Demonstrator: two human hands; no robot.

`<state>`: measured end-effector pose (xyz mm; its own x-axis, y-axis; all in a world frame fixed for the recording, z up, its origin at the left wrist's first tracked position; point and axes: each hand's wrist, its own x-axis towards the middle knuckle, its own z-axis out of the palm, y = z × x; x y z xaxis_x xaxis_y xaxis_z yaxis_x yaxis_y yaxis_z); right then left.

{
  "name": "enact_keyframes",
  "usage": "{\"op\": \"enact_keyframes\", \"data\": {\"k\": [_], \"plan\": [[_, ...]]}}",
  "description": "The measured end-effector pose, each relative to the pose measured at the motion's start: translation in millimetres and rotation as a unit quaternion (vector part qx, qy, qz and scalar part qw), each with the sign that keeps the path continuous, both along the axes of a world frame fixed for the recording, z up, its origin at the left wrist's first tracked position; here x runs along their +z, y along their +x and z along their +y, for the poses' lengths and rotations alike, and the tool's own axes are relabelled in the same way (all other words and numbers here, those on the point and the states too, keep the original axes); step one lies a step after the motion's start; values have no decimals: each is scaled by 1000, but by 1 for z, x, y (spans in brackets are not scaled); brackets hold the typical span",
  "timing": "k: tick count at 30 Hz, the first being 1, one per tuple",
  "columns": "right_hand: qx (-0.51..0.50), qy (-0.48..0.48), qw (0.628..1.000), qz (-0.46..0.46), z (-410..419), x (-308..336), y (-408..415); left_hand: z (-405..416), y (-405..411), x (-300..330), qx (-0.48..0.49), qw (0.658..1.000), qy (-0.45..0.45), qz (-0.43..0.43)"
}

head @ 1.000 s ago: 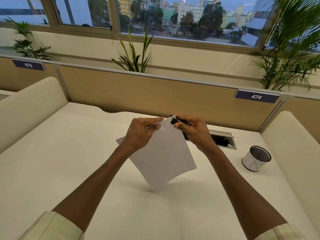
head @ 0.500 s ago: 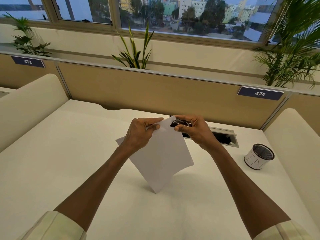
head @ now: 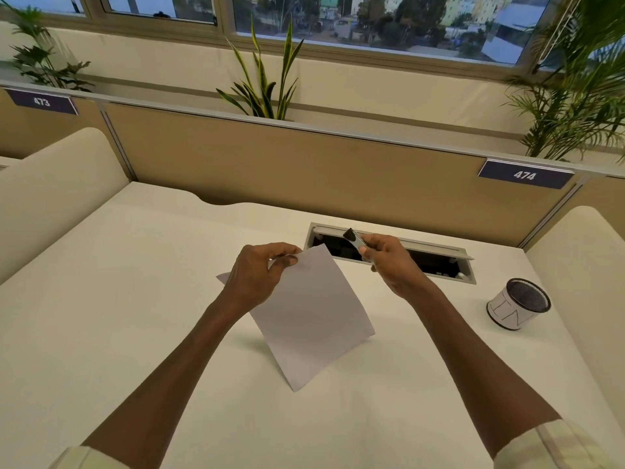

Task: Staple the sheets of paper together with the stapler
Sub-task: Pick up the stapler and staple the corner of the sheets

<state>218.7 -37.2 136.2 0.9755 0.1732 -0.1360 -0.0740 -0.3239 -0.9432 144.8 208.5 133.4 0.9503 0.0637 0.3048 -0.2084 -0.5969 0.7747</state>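
Observation:
My left hand [head: 258, 275] pinches the top corner of the white sheets of paper [head: 314, 319], which hang tilted with their lower corner near the white desk [head: 135, 316]. In my right hand [head: 389, 265] is a small black and silver stapler [head: 353, 241], its tip sticking up past my fingers. The stapler is a short way to the right of the paper's top corner and does not touch it. Whether a staple sits in the corner is too small to tell.
An open cable tray [head: 439, 262] is set into the desk behind my right hand. A mesh pen cup [head: 519, 304] with a white label stands at the right. Padded side panels flank the desk, and a tan partition [head: 304, 170] closes the back.
My right hand has pulled the stapler off the paper's top corner and moved it to the right. My left hand still holds the sheets in the same place.

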Motion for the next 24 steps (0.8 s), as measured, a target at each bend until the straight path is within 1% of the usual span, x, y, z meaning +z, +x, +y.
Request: {"op": "enact_keyframes", "data": {"k": [2,5,8,13,19,24], "plan": [[-35,-23,999,34,12,-15,10,6,-1,-5,-1,1000,19,-6],[-79,-32,992,96,31,-34,21,15,-7,-15,-12,998,47,-31],[-91,-75,983,142,50,-52,37,24,-11,-27,-27,997,69,-37],[-93,-150,976,131,88,-80,65,35,-6,-40,-50,994,86,-45],[-40,-249,964,86,126,-110,86,44,3,-43,-69,991,110,-42],[-47,-297,949,94,148,-132,91,48,13,-47,-98,987,125,-33]]}}
